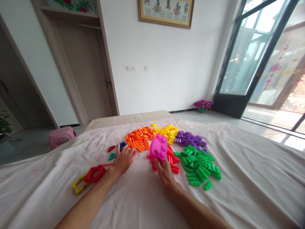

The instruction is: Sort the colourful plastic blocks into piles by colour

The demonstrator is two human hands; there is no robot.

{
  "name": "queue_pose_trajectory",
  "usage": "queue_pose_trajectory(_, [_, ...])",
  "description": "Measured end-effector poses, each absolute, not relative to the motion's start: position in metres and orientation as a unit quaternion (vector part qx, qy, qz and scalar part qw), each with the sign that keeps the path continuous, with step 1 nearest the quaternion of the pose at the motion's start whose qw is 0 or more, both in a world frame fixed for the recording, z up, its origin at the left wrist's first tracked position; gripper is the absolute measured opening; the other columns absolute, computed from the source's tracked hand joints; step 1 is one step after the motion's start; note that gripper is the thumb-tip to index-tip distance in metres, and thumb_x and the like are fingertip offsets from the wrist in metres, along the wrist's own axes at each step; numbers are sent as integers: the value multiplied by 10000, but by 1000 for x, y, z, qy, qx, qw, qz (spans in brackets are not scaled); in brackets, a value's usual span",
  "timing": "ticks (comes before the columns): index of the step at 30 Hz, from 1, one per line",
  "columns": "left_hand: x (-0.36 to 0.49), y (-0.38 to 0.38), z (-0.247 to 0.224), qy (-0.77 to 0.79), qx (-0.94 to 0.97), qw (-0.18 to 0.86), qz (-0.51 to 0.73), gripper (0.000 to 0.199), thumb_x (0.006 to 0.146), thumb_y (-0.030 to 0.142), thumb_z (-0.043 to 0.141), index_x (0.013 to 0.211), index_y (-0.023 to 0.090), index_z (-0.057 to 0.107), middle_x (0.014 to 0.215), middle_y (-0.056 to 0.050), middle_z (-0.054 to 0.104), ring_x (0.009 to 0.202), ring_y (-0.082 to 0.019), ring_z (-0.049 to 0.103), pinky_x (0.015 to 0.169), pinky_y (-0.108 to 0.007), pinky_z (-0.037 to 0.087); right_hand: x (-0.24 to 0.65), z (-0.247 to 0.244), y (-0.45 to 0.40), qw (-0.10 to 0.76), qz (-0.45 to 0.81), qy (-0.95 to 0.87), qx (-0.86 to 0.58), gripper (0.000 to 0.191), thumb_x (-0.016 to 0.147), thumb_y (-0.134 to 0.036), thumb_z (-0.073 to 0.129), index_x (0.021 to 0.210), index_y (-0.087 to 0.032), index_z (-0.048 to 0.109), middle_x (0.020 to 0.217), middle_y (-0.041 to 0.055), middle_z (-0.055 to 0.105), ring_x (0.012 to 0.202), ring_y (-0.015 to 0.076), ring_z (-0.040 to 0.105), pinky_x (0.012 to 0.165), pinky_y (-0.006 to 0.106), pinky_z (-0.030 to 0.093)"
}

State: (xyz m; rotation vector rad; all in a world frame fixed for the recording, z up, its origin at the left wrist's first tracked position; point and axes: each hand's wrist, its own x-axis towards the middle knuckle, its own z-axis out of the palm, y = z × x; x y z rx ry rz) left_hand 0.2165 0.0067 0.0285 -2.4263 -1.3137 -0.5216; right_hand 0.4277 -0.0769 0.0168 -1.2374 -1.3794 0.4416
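My right hand [165, 173] is closed on a pink plastic toy piece [156, 148] with round knobs, raised in front of a pile of red blocks [172, 159]. Over the cloth to the left, my left hand [124, 159] has its fingers stretched forward and apart. A small red piece [133, 153] shows by its fingertips; whether they touch it is unclear. Right beside that hand lie a blue piece [122, 145], a teal triangle [111, 156] and a red curved piece [111, 148]. Just beyond its fingers begins a pile of orange blocks [140, 138].
Yellow blocks [168, 131], purple blocks [190, 140] and green blocks [199, 163] lie in piles on the cloth-covered surface [250, 178]. Red frame pieces [95, 174] and a yellow frame piece [78, 184] are near my left forearm. A pink stool [62, 136] stands at left.
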Motion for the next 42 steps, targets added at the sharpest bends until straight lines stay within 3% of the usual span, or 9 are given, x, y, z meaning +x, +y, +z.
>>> queue_pose_trajectory(6, [165, 13, 25, -546, -811, 156, -137, 307, 881, 205, 487, 1141, 213, 649, 1078, -133, 705, 1161, -306, 556, 1119, -620, 134, 479, 65, -65, 525, 93, -580, -616, 335, 914, -332, 463, 1170, -160, 594, 1132, 127, 623, 1045, 242, 582, 905, 377, 476])
queue_pose_trajectory(9, [160, -3, 23, -586, -780, 169, -140, 341, 880, 166, 454, 1149, 189, 663, 1177, -165, 676, 1208, -339, 529, 1101, -661, 123, 514, 94, -64, 378, 9, -577, -724, 330, 916, -259, 448, 1200, -161, 586, 1188, 140, 629, 1047, 245, 607, 878, 337, 450])
queue_pose_trajectory(12, [189, -34, 21, -528, -818, 163, -161, 378, 888, 205, 478, 1225, 230, 645, 1362, -145, 592, 1336, -328, 433, 1143, -614, 133, 536, 104, -67, 230, -17, -576, -784, 343, 952, -233, 404, 1247, -187, 571, 1143, 126, 676, 999, 245, 644, 789, 311, 438])
queue_pose_trajectory(17, [272, -84, 22, -346, -913, 79, -204, 405, 893, 277, 529, 1290, 307, 601, 1425, -89, 544, 1387, -284, 392, 1183, -569, 167, 539, 84, -67, 108, -5, -601, -792, 332, 953, -151, 392, 1204, -204, 603, 1142, 120, 696, 1040, 223, 651, 774, 286, 406])
queue_pose_trajectory(21, [315, -102, 26, -278, -937, 23, -212, 443, 926, 398, 497, 1356, 306, 546, 1467, -93, 490, 1418, -293, 344, 1184, -557, 198, 531, 76, -65, 107, -2, -635, -765, 281, 971, -178, 391, 1107, -185, 637, 1090, 114, 712, 1012, 216, 659, 783, 277, 390])
queue_pose_trajectory(25, [332, -103, 28, -240, -950, 12, -201, 474, 930, 381, 498, 1395, 290, 500, 1502, -104, 443, 1432, -301, 314, 1184, -585, 166, 529, 80, -65, 145, 26, -684, -714, 305, 1015, -311, 348, 1042, -198, 630, 1018, 79, 723, 937, 202, 664, 721, 265, 380])
queue_pose_trajectory(32, [341, -83, 28, -259, -942, 28, -212, 462, 905, 408, 548, 1358, 318, 533, 1434, -90, 507, 1393, -314, 358, 1166, -639, 135, 520, 66, -65, 121, 18, -664, -738, 234, 977, -192, 388, 1088, -168, 593, 1079, 109, 693, 972, 203, 650, 744, 272, 381])
queue_pose_trajectory(39, [276, -56, 24, -355, -900, 108, -227, 320, 957, 294, 453, 1207, 273, 652, 1291, -95, 627, 1303, -262, 478, 1173, -592, 156, 468, 56, -71, 187, 99, -739, -639, 196, 980, -206, 402, 1011, -154, 589, 961, 100, 692, 842, 178, 641, 701, 256, 394])
queue_pose_trajectory(42, [223, -48, 20, -408, -876, 156, -204, 341, 933, 221, 471, 1204, 257, 676, 1330, -106, 619, 1309, -278, 474, 1168, -587, 158, 442, 51, -68, 249, 180, -754, -581, 147, 960, -240, 452, 945, -178, 585, 872, 56, 684, 731, 149, 612, 638, 239, 394])
